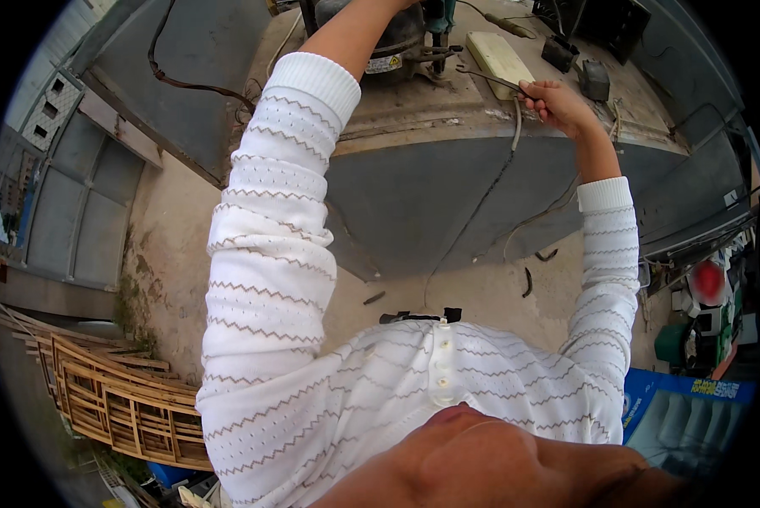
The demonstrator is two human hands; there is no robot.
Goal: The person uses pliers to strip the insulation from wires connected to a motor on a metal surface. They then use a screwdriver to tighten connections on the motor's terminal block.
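My left forearm [350,35] reaches up over a black rounded compressor [394,51] with a warning label and runs off the top edge, so the hand itself is cut off. At the far right of the middle, my right hand [558,106] is closed round the dark end of a slim metal tool [490,79]. Its thin tip points left, toward the bracket at the compressor's foot. Just behind the tool lies a pale yellow rectangular block [497,59]. A teal tool or part [438,19] stands upright beside the compressor, its top cut off.
The worn bench top [371,125] has a grey metal front. Small black boxes [594,80] and a screwdriver-like handle [510,27] lie on it. A cable [490,195] hangs down its front. Wooden slats [118,398] lie at the left; a blue crate [693,415] stands lower right.
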